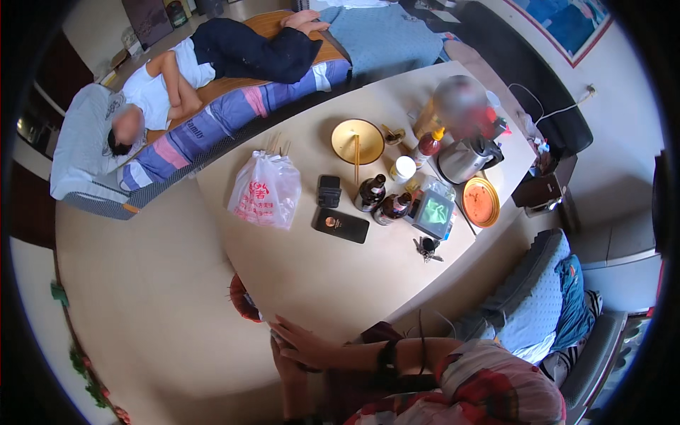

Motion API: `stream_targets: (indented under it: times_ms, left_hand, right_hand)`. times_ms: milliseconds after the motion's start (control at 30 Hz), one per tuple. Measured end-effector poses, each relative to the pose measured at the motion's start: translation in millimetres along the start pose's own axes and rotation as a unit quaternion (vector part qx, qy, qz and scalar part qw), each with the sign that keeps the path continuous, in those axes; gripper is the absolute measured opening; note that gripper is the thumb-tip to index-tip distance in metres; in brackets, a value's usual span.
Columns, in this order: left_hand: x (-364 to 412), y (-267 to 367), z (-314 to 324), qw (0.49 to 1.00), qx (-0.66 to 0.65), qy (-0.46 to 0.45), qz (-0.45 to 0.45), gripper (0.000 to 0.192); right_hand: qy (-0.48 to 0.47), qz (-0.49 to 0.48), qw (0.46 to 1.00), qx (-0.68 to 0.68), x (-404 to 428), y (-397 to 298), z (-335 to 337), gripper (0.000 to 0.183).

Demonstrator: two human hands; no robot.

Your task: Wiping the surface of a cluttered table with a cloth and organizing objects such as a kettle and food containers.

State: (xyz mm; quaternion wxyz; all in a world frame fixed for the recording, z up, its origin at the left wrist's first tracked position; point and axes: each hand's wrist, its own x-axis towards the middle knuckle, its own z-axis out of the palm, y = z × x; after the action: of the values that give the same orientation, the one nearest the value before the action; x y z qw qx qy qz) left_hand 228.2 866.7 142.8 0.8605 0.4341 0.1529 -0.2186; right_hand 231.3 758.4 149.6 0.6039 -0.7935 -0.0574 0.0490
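My right hand [307, 342], with a dark band on its wrist, reaches leftward at the table's near edge. Its fingers are extended and slightly apart. Below and partly behind it is my left hand [285, 358], its palm mostly covered. A thin dark edge shows between the two hands; what it belongs to cannot be made out. Past my fingertips, a red basket-like bin [244, 300] sits low beside the table. On the tabletop [319, 271] ahead lie a black smartphone [341, 226] with its screen lit, a black phone stand [329, 191] and a bunch of keys [427, 248].
A white plastic bag [265, 191] with skewers, a yellow bowl [357, 141] with chopsticks, brown bottles [370, 193], a tissue box [433, 212], a steel kettle [462, 159] and an orange-stained bowl [480, 202] crowd the table. Someone lies on a sofa [87, 143] beyond. A cushioned chair [523, 297] stands right.
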Motion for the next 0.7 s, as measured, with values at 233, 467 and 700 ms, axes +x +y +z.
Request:
stream_targets:
  times_ms: [233,467,700]
  left_hand:
    - [-21.7,-29.6,57.9,0.989,-0.075,0.065,-0.110,0.051]
    - [-42.6,-60.2,85.4,0.967,0.033,-0.073,-0.243,0.050]
    - [-59.1,-59.0,82.9,0.971,0.017,0.079,-0.226,0.038]
  right_hand:
    - [0.003,0.028,0.989,-0.146,-48.2,-1.3,-52.3,0.065]
    - [0.193,0.304,0.917,0.173,-61.6,53.4,-87.7,0.072]
    - [0.211,0.415,0.870,0.160,-88.9,106.7,-142.0,0.069]
